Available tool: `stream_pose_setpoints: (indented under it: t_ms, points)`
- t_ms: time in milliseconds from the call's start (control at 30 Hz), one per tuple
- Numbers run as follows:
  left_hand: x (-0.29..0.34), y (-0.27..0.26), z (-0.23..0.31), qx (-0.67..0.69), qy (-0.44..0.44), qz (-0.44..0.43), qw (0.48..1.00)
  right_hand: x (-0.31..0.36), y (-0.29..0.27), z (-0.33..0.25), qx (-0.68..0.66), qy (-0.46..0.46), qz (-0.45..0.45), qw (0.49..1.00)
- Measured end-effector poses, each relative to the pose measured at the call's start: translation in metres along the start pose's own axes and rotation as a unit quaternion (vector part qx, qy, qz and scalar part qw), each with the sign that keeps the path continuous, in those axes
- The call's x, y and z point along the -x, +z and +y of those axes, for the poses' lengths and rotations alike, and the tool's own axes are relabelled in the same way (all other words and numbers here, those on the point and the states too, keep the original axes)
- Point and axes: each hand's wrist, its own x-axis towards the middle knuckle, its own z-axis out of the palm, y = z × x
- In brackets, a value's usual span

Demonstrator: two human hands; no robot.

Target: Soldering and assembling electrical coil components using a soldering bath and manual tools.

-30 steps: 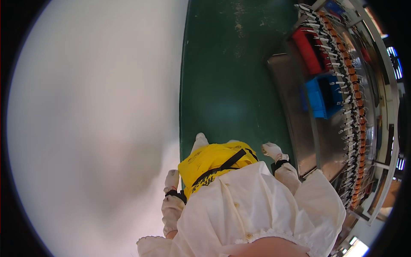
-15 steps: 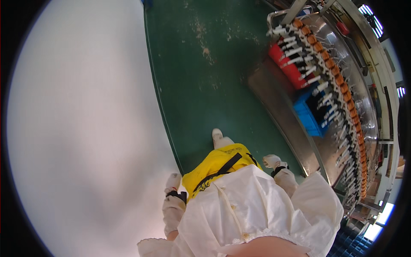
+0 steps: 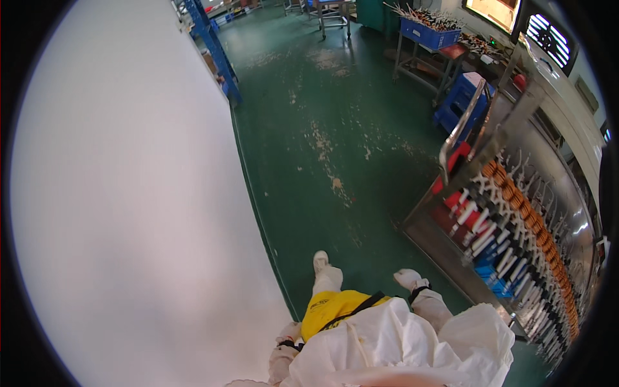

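Observation:
My left hand (image 3: 290, 332), in a white glove with a black band at the wrist, hangs low beside the white wall and the yellow apron (image 3: 335, 308). Its fingers blur together, and no held thing shows. Out to the right of the apron, over the green floor, is my right hand (image 3: 409, 278), also white-gloved with a black wristband. Its fingers look curled in, with nothing visible in them. Nearest to it stands a metal rack cart (image 3: 422, 242) with a long row of copper-coloured coils (image 3: 532, 216) with white-sleeved leads. Neither hand touches the cart.
A smooth white wall (image 3: 148, 193) runs along the left, ending at a blue shelf post (image 3: 209, 45). Worn green floor (image 3: 290, 161) stretches ahead. Right of it are a blue stool (image 3: 461, 103) and a blue crate (image 3: 429, 33) of wired parts on a trolley. Red and blue bins sit in the cart.
My view has tilted up, bringing the far floor, stool and crate into sight. One white shoe steps in front. Both hands sit lower in view, and the cart has shifted downward and right.

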Motion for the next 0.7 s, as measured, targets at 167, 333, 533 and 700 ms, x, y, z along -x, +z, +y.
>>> stream_pose_setpoints:
  t_ms: [167,333,533,700]
  points:
    - [-0.035,-0.117,0.054,-0.065,-0.006,-0.022,0.998,-0.026,-0.027,-0.064,-0.022,0.128,-0.073,0.989]
    - [-0.129,-0.236,0.106,-0.103,0.036,0.010,0.994,-0.080,-0.066,-0.115,-0.079,0.111,-0.003,0.991]
    - [-0.187,-0.342,0.237,-0.153,0.105,0.063,0.981,-0.148,-0.104,-0.165,-0.139,0.104,0.062,0.983]
    - [-0.207,-0.358,0.347,-0.121,0.142,0.065,0.980,-0.202,-0.153,-0.169,-0.093,0.199,-0.019,0.975]
